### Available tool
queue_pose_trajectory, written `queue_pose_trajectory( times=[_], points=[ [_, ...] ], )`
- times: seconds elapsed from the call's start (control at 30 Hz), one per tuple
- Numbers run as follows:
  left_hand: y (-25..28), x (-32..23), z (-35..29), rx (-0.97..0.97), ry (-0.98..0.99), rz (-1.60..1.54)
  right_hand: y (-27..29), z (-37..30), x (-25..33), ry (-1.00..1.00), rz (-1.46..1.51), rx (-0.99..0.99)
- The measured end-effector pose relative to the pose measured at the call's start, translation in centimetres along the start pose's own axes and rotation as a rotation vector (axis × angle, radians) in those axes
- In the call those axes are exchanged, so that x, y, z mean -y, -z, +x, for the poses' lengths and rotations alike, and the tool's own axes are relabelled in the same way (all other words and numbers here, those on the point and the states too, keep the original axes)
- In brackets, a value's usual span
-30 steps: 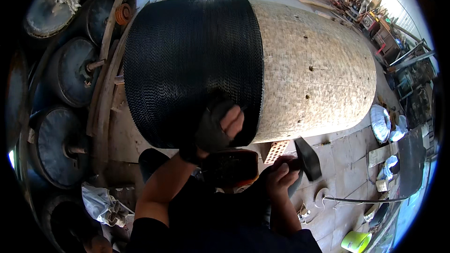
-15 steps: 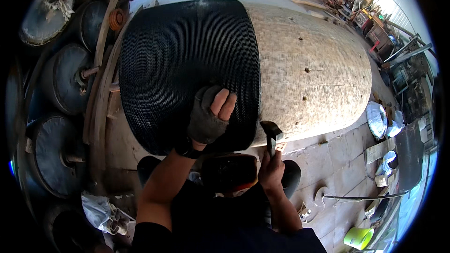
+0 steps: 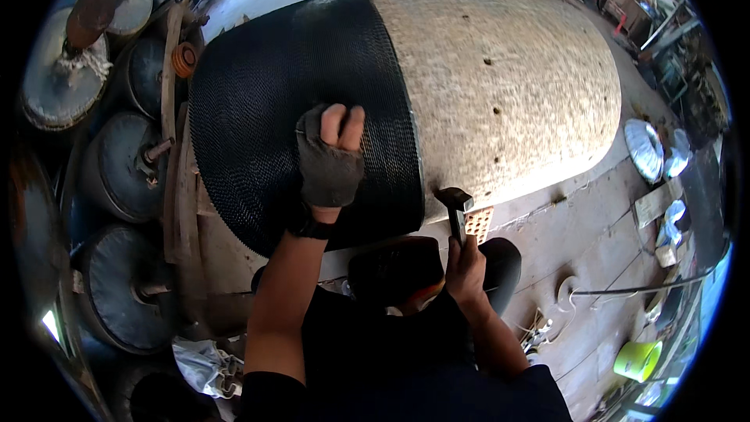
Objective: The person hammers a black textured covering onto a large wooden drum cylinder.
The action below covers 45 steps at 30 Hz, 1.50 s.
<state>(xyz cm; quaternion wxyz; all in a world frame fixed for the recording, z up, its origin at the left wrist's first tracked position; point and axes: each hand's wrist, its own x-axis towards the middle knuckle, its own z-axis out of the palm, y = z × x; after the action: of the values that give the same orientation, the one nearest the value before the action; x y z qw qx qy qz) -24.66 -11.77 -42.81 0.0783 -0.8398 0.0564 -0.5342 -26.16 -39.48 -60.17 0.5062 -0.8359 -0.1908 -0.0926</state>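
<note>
A large drum lies crosswise before me. Its left part is covered with a black, finely ridged layer (image 3: 258,101); the right part is a pale, speckled cylinder (image 3: 547,78) dotted with small holes. My left hand (image 3: 332,160), in a dark glove with two fingers bare, rests against the black layer. Its fingers are bent and close together, and their tips and anything under them are hidden. My right hand (image 3: 466,270) is closed round the handle of a hammer (image 3: 454,200), held upright with its head by the drum's near edge, where the two parts meet.
Dark round rollers with shafts (image 3: 125,289) stack up along the left, beside wooden planks (image 3: 169,70). A dark container (image 3: 396,270) stands between my knees. On the right floor are a wrapped ring (image 3: 644,150), a rod (image 3: 633,290) and a yellow-green bucket (image 3: 637,360).
My left hand has moved farther away over the black layer. The holes in the pale part sit farther from me, so the drum seems turned away. My right hand still holds the hammer.
</note>
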Motion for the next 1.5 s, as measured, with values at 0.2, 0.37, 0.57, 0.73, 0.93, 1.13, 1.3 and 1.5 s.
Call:
queue_pose_trajectory(
  times=[0.2,0.37,0.57,0.73,0.93,1.13,1.3,1.5],
  points=[
    [0.9,-4.4,-1.6,-0.009,0.022,-0.173,1.0,-1.9,0.0,-0.05,0.094,-0.016],
    [0.4,-11.7,-6.9,0.11,0.164,-0.596,0.7,-2.1,-1.2,-0.015,0.136,-0.027],
    [0.4,-12.6,-7.0,0.179,0.276,-0.526,1.6,-1.7,0.0,-0.091,0.166,0.052],
    [-0.2,-12.7,-6.8,0.172,0.356,-0.546,1.6,-1.3,0.4,-0.025,0.16,0.04],
    [-0.8,-13.8,-5.9,0.237,0.466,-0.521,2.1,-0.8,0.9,0.005,0.167,0.049],
    [-1.5,-14.1,-5.4,0.101,0.312,-0.324,2.0,-0.4,1.6,0.079,0.084,0.021],
    [-1.4,-14.2,-5.6,0.129,0.334,-0.325,2.3,-0.4,2.0,0.076,0.075,0.011],
    [-2.0,-14.2,-6.2,0.096,0.31,-0.363,2.5,-0.2,2.2,0.008,-0.022,0.058]
  ],
)
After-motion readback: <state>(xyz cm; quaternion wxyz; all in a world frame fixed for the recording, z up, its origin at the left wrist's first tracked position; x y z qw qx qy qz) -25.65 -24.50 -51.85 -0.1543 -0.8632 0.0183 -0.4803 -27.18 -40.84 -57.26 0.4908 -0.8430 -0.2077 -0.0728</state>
